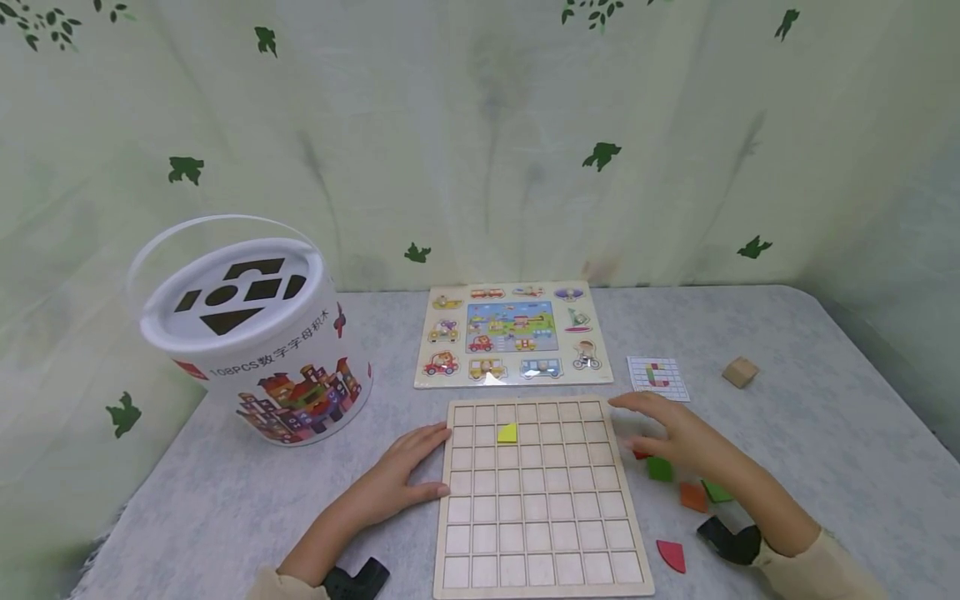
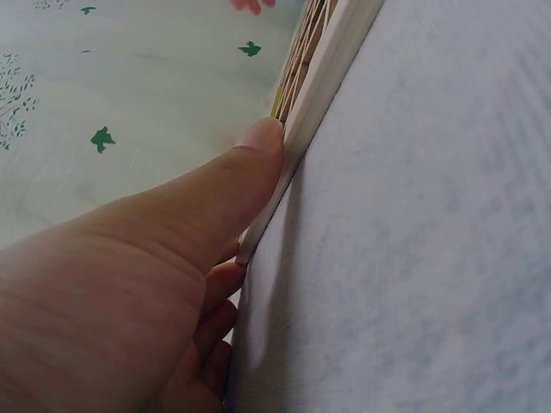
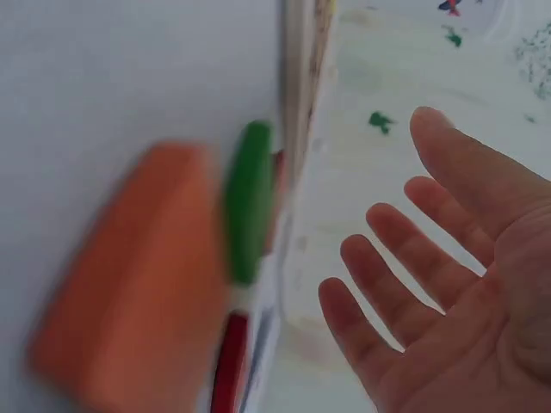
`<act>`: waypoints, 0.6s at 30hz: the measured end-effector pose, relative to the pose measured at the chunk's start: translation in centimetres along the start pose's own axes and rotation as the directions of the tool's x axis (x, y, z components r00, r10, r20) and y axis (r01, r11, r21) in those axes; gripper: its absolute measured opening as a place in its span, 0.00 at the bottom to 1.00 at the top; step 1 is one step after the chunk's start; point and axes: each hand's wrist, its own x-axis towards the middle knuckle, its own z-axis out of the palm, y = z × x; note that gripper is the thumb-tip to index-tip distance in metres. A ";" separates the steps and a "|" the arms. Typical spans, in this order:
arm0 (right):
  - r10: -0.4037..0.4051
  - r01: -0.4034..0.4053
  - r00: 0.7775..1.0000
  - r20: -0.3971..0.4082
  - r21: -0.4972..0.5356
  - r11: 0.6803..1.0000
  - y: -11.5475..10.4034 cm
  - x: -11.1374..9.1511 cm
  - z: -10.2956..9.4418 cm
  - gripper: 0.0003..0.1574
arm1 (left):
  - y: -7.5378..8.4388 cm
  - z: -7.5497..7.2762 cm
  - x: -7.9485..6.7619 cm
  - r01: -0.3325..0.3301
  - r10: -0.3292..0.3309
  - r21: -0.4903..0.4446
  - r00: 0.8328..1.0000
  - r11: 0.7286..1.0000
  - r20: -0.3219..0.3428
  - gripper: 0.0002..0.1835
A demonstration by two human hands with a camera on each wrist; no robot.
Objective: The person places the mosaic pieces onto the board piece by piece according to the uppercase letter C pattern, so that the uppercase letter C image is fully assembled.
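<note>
Thumb and fingers parted, the left hand (image 1: 401, 471) touches the left edge of the grid board (image 1: 529, 508). The right hand (image 1: 678, 429), fingers loosely spread, is by the upper-right corner, perhaps touching. Between them a yellow piece (image 1: 507, 433) lies on the board; a green piece (image 1: 660, 469) lies near the right thumb.
</note>
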 end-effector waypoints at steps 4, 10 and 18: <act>0.047 -0.048 0.998 0.028 0.009 0.999 1.4 -0.9 0.3 0.30 | 0.0 0.0 0.0 0.003 -0.003 -0.003 1.000 1.000 0.003 0.42; 0.066 -0.066 0.997 0.025 -0.030 0.997 2.5 -1.2 0.9 0.24 | 0.0 0.0 0.0 0.008 -0.008 -0.003 1.000 1.000 0.006 0.42; 0.040 -0.041 0.999 -0.016 -0.061 0.997 2.9 -1.1 1.4 0.16 | 0.0 0.0 0.0 0.004 -0.004 -0.006 1.000 1.000 0.004 0.42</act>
